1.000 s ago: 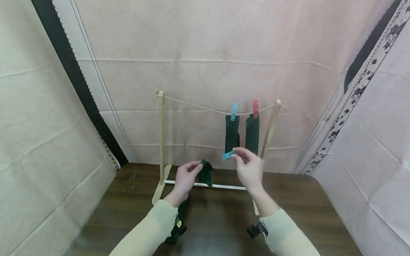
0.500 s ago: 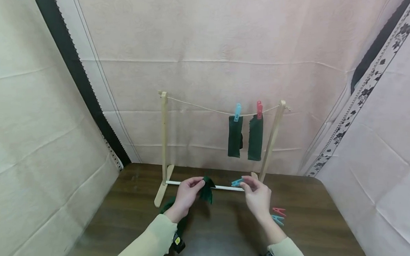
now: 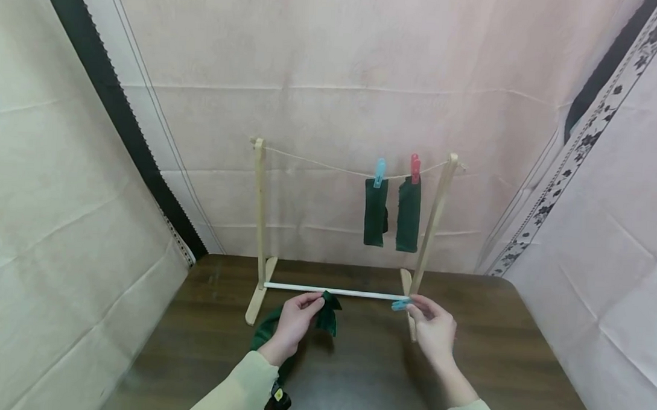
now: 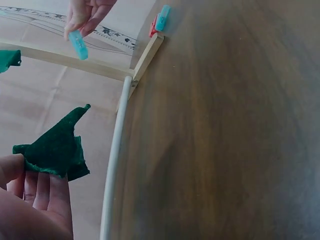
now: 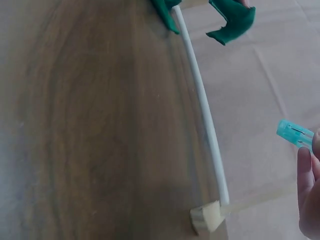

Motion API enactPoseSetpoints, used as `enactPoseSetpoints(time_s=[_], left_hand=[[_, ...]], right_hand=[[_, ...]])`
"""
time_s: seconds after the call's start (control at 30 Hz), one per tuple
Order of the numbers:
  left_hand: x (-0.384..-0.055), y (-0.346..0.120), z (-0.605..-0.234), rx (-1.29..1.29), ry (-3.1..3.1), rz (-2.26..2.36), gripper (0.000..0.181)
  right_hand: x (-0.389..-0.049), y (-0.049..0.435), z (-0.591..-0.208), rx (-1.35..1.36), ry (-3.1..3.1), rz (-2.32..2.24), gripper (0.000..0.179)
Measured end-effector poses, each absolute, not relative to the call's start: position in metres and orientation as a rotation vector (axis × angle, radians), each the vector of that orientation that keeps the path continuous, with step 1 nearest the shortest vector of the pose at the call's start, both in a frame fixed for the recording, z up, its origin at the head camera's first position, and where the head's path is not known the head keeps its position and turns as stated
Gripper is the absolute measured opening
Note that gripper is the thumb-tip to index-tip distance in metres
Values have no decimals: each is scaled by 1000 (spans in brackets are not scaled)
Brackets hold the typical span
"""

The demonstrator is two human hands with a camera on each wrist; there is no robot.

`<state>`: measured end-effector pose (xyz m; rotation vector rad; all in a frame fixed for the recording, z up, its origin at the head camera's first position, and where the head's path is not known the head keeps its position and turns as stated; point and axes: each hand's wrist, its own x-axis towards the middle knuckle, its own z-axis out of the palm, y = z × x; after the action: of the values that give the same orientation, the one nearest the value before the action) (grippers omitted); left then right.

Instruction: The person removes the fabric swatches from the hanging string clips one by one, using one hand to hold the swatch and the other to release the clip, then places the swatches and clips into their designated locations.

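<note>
My left hand (image 3: pixel 294 324) pinches the top of a small dark green cloth (image 3: pixel 327 316), whose loose ends hang down in front of the rack. My right hand (image 3: pixel 437 335) holds a light blue clothespin (image 3: pixel 401 304) between thumb and fingers, near the rack's right foot. In the right wrist view that clothespin (image 5: pixel 295 134) points away from the fingertips. Two green cloths hang on the string (image 3: pixel 319 163): the left one (image 3: pixel 375 212) under a blue clothespin (image 3: pixel 380 172), the right one (image 3: pixel 408 214) under a red clothespin (image 3: pixel 415 169).
The wooden rack has two posts (image 3: pixel 260 214) joined low down by a white bar (image 3: pixel 336 291). More green cloth (image 3: pixel 265 331) lies on the table (image 3: pixel 355 375), partly behind the left forearm. Past the rack's foot, the left wrist view shows a blue clothespin (image 4: pixel 162 18) and a red clothespin (image 4: pixel 153 26).
Both hands have come down from in front of the hanging cloths. My right hand has also moved right with its clothespin, widening the gap to the cloth in my left hand.
</note>
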<state>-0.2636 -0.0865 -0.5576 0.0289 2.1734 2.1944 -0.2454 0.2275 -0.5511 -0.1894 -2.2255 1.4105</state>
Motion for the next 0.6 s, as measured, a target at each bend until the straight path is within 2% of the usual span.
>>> enactPoseSetpoints(time_s=[0.6], left_hand=[[-256,-107,-593,-95,2188,2022,41]], right_hand=[[-234,260,-564,-363,-2240,1468,23]])
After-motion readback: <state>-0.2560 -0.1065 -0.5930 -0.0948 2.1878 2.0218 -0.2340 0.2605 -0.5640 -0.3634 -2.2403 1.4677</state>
